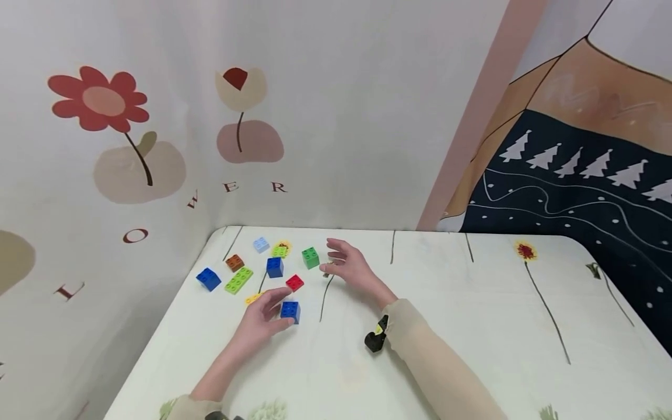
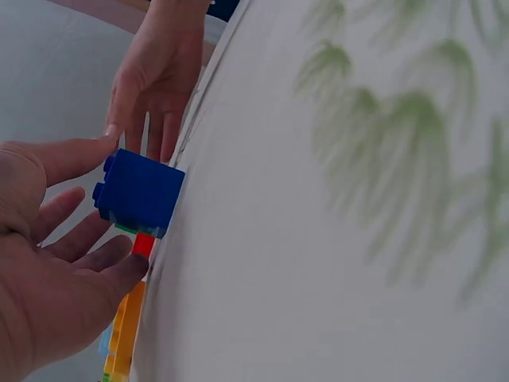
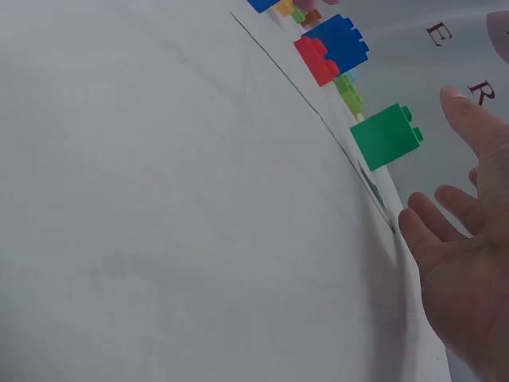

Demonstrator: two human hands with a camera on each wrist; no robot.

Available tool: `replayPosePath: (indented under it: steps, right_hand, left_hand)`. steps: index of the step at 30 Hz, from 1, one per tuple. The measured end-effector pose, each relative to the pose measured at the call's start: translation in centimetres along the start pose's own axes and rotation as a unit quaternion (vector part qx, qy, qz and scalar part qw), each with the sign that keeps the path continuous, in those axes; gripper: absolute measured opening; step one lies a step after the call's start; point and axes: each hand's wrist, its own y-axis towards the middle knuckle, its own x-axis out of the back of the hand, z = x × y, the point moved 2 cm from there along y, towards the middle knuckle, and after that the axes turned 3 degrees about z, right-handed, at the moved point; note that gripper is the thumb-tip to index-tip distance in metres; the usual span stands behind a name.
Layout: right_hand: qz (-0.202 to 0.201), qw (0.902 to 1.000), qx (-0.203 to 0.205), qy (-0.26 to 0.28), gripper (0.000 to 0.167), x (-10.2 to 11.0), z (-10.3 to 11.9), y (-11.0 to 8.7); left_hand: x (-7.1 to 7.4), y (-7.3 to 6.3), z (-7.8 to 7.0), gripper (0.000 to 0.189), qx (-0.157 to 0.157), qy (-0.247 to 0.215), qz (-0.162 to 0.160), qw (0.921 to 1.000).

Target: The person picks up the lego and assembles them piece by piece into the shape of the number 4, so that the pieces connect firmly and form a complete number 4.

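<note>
In the head view my left hand [image 1: 258, 319] is around the near blue brick [image 1: 290, 312], thumb and fingers spread on either side. The left wrist view shows the same blue brick [image 2: 141, 191] between them without a clear grip; whether they touch it I cannot tell. My right hand [image 1: 350, 269] hovers just right of the green brick [image 1: 310, 257], fingers spread and holding nothing. In the right wrist view a gap separates the fingers from the green brick [image 3: 387, 137]. A red brick [image 1: 295, 283] lies between the two hands.
Farther left on the white flower-printed cloth [image 1: 446, 326] lie another blue brick [image 1: 275, 267], a far-left blue brick [image 1: 209, 279], a long lime brick [image 1: 238, 280], a brown brick [image 1: 234, 262], a light blue brick [image 1: 261, 244], a small lime brick [image 1: 280, 251] and a partly hidden yellow brick [image 1: 253, 298].
</note>
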Motion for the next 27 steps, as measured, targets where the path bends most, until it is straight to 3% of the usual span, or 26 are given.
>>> replayPosePath:
  steps: [8,18,27]
  right_hand:
    - [0.000,0.9996,-0.028,-0.007,0.074,-1.0,-0.7,1.0]
    - [0.023,0.9985,-0.018,-0.047,0.070,-1.4,-0.4,2.7]
    - [0.017,0.9973,-0.011,-0.071,0.063,-1.7,-0.8,3.2]
  left_hand:
    - [-0.4,0.3,0.4,0.057,0.018,0.010,-0.014,0.9997]
    - [0.2,0.5,0.9,0.046,0.017,0.013,-0.002,0.9998]
    - [0.4,0.6,0.9,0.044,0.023,0.001,0.004,0.9997]
